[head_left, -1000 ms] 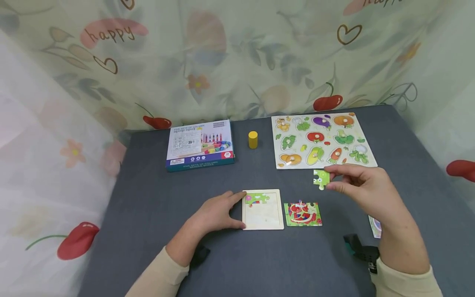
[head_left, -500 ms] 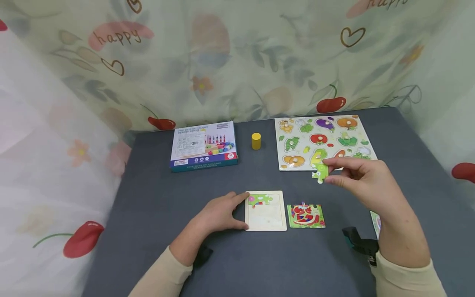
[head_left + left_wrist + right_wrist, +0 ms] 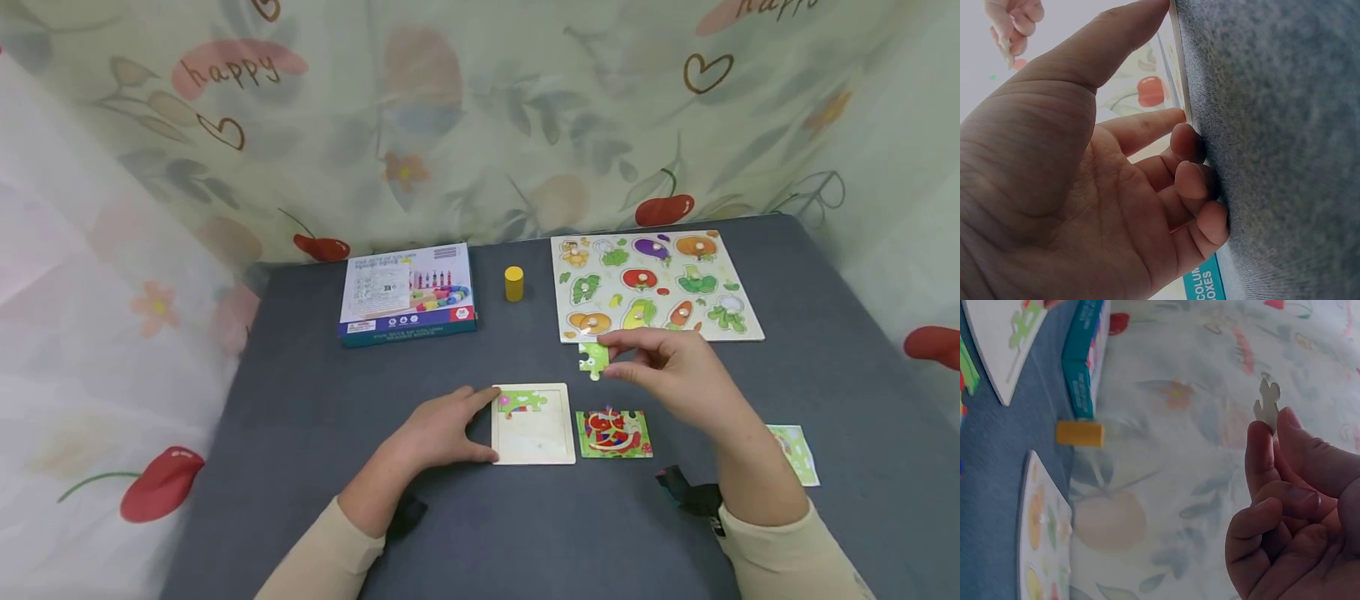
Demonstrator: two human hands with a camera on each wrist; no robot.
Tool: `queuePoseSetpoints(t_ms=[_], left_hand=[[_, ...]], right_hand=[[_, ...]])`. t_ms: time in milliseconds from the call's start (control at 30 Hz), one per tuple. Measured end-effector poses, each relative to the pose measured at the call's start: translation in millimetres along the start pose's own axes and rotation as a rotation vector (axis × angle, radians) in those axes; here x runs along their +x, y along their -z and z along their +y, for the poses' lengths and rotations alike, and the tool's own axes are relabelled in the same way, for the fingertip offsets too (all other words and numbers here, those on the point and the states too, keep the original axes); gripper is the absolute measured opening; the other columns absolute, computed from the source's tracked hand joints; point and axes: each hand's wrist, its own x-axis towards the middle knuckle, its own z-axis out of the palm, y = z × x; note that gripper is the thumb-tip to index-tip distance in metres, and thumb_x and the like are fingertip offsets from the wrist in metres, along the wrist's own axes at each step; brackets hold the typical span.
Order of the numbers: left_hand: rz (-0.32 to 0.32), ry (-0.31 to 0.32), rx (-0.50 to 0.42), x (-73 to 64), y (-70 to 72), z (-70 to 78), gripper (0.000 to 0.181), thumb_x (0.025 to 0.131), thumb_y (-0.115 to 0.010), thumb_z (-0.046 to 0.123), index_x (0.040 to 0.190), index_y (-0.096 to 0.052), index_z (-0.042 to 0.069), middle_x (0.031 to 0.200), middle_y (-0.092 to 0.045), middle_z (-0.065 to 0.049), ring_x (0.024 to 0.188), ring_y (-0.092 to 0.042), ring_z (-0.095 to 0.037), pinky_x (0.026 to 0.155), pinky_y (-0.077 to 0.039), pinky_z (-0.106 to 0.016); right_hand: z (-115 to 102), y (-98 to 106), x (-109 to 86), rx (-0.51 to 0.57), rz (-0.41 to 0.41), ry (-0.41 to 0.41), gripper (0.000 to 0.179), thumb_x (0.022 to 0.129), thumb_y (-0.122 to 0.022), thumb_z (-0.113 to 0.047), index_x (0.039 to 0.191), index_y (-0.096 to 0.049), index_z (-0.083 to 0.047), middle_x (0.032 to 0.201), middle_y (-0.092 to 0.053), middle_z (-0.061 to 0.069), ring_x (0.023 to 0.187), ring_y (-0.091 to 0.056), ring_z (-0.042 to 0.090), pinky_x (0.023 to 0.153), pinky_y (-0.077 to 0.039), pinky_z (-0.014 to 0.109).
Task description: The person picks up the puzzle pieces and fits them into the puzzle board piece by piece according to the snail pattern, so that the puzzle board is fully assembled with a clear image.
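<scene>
Between thumb and forefinger, my right hand [image 3: 678, 375] pinches a green jigsaw piece [image 3: 596, 356] above the table; the right wrist view catches that piece nearly edge-on. My left hand [image 3: 435, 433] touches the left side of a square wooden puzzle tray [image 3: 534, 446], forefinger at the upper corner and thumb at the lower one. In the left wrist view its other fingertips [image 3: 1191, 181] rest on the grey tabletop. Joined green pieces [image 3: 522, 401] lie in the tray's upper left. Just right of the tray is a group of red and green jigsaw pieces [image 3: 615, 433].
A vegetable peg puzzle board [image 3: 615, 298] lies at the back right. At the back left is a boxed bead set [image 3: 407, 292], with a yellow cylinder [image 3: 513, 283] right of it. Another printed piece [image 3: 797, 454], partly behind the right forearm, lies at the right.
My right hand has carried the green jigsaw piece leftward, toward the tray, uncovering more of the printed piece at the right. My left hand stays at the tray's edge.
</scene>
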Motion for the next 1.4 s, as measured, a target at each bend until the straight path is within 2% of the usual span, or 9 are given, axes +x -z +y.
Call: queuePoseSetpoints(t_ms=[133,333,600,800,1000,1200,1400], left_hand=[[0.008,-0.002,-0.005,1.1,1.7,-1.1,0.094,0.08,-0.084,0.054,0.158,-0.043,0.022,0.112,-0.058,-0.001,0.092,-0.054,-0.016,0.078,-0.046,-0.035],[0.0,0.01,-0.001,0.1,3.1,-1.6,0.095,0.08,-0.084,0.055,0.158,-0.043,0.022,0.117,-0.059,-0.003,0.096,-0.055,-0.018,0.082,-0.048,-0.038],[-0.007,0.025,-0.023,-1.0,2.0,-1.7,0.095,0.08,-0.083,0.056,0.159,-0.042,0.023,0.122,-0.059,-0.004,0.097,-0.055,-0.018,0.083,-0.048,-0.037],[-0.011,0.029,-0.035,-1.2,1.1,-0.6,0.094,0.08,-0.084,0.055,0.158,-0.043,0.023,0.124,-0.059,-0.005,0.098,-0.055,-0.019,0.084,-0.049,-0.039],[-0.016,0.024,-0.035,-0.5,1.0,-0.8,0.094,0.08,-0.084,0.055,0.158,-0.043,0.022,0.123,-0.059,-0.005,0.098,-0.055,-0.019,0.084,-0.049,-0.04],[-0.015,0.012,-0.03,0.2,0.6,-0.9,0.094,0.08,-0.084,0.055,0.158,-0.042,0.022,0.121,-0.059,-0.005,0.095,-0.055,-0.019,0.082,-0.048,-0.038],[-0.011,0.005,-0.031,0.9,0.0,-0.8,0.095,0.08,-0.084,0.054,0.158,-0.042,0.021,0.118,-0.059,-0.004,0.092,-0.054,-0.018,0.079,-0.047,-0.037]], right_hand=[[5,-12,8.5,0.002,-0.052,-0.022,0.029,0.089,-0.082,-0.013,0.117,-0.076,-0.007,0.095,-0.07,0.005,0.059,-0.047,0.019,0.053,-0.038,0.029],[13,-32,18.0,-0.007,-0.103,-0.039,0.028,0.09,-0.08,-0.01,0.118,-0.076,-0.008,0.098,-0.069,0.005,0.061,-0.05,0.02,0.054,-0.04,0.029],[24,-51,23.0,-0.053,-0.151,-0.047,0.027,0.089,-0.081,-0.013,0.116,-0.076,-0.011,0.1,-0.069,0.005,0.056,-0.045,0.02,0.051,-0.039,0.03],[35,-63,25.4,-0.084,-0.187,-0.11,0.025,0.091,-0.08,-0.015,0.115,-0.077,-0.011,0.094,-0.067,-0.001,0.057,-0.046,0.021,0.052,-0.039,0.03],[42,-71,27.6,-0.104,-0.209,-0.172,0.025,0.091,-0.08,-0.014,0.115,-0.077,-0.008,0.09,-0.067,-0.001,0.057,-0.046,0.02,0.053,-0.038,0.029],[50,-74,29.9,-0.133,-0.232,-0.192,0.026,0.09,-0.08,-0.013,0.115,-0.077,-0.006,0.088,-0.068,-0.002,0.056,-0.046,0.019,0.055,-0.038,0.03],[57,-75,31.6,-0.149,-0.242,-0.211,0.025,0.091,-0.079,-0.011,0.116,-0.077,-0.005,0.088,-0.068,-0.001,0.06,-0.049,0.018,0.059,-0.041,0.031]])
